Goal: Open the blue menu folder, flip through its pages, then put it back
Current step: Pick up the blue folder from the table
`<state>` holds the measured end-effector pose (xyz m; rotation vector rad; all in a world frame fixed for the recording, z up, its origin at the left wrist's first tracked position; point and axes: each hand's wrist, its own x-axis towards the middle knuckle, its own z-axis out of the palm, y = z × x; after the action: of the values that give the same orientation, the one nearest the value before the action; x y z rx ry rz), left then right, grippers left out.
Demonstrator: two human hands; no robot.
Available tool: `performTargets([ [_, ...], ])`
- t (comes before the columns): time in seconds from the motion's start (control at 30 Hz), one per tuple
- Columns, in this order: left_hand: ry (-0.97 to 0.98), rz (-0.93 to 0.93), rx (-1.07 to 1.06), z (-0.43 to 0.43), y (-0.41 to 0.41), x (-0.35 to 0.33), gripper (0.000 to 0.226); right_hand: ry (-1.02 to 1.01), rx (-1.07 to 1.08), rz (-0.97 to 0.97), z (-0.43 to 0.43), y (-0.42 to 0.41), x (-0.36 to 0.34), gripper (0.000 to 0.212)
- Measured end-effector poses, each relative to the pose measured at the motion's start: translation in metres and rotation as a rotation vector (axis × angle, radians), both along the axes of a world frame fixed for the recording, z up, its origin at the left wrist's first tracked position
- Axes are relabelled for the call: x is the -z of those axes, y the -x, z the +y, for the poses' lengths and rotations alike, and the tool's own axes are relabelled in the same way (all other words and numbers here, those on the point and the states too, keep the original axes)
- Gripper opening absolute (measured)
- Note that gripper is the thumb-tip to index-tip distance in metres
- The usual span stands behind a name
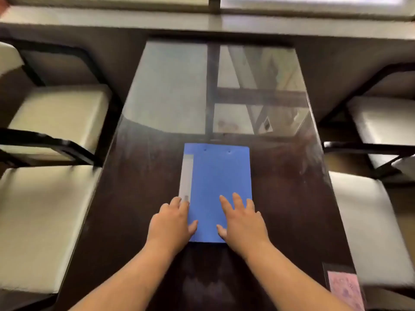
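The blue menu folder [219, 176] lies closed and flat on the dark glass-topped table [139, 176], its pale spine strip along the left side. My left hand [171, 223] rests on the folder's lower left corner, fingers spread over the spine strip and thumb on the cover. On the lower right part of the cover my right hand [241, 221] lies flat with its fingers apart. Neither hand grips anything.
Cream-cushioned chairs with black frames stand on both sides: two at the left [45, 122], two at the right [381, 122]. A pink card in a clear sleeve [343, 288] lies at the table's near right corner. A pale ledge [202, 21] runs behind the table.
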<state>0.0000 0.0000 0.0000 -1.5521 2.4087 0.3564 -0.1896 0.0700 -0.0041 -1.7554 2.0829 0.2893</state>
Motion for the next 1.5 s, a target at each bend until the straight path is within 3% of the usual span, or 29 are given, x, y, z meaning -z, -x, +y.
performTargets([
  [0.3, -0.183, 0.287, -0.539, 0.005, 0.009, 0.032, 0.108, -0.03, 0.041, 0.016, 0.018, -0.005, 0.039, 0.081],
  [0.53, -0.3, 0.513, -0.732, 0.001, 0.021, 0.032, 0.044, -0.014, 0.051, 0.018, 0.019, -0.002, 0.038, 0.079],
  [0.67, -0.264, 0.699, -0.719, -0.005, 0.024, 0.023, 0.031, 0.098, 0.175, 0.018, 0.014, 0.009, 0.03, 0.082],
  [0.73, -0.226, 0.796, -0.717, -0.015, 0.029, 0.014, 0.028, 0.122, 0.388, -0.082, 0.008, 0.022, 0.023, 0.087],
  [0.8, -0.19, 0.89, -0.718, -0.03, 0.037, -0.001, 0.029, 0.092, 0.656, -0.304, -0.007, 0.037, 0.012, 0.086],
  [0.93, -0.106, 0.972, -0.629, -0.071, 0.045, -0.044, 0.031, 0.115, 1.042, -0.998, -0.049, 0.067, -0.03, 0.035],
  [1.03, 0.01, 0.985, -0.551, -0.105, 0.044, -0.086, 0.044, 0.229, 0.979, -1.282, -0.066, 0.092, -0.068, 0.02],
  [1.2, 0.053, 0.765, -0.285, -0.124, 0.043, -0.152, 0.119, 0.395, 0.833, -1.505, -0.088, 0.105, -0.126, 0.03],
  [1.27, 0.069, 0.657, -0.209, -0.118, 0.041, -0.164, 0.138, 0.467, 0.813, -1.517, -0.092, 0.104, -0.14, 0.032],
  [1.37, 0.105, 0.583, -0.163, -0.115, 0.036, -0.172, 0.149, 0.509, 0.782, -1.525, -0.092, 0.104, -0.153, 0.034],
  [1.5, 0.126, 0.586, -0.12, -0.113, 0.034, -0.178, 0.142, 0.497, 0.741, -1.47, -0.089, 0.106, -0.162, 0.031],
])
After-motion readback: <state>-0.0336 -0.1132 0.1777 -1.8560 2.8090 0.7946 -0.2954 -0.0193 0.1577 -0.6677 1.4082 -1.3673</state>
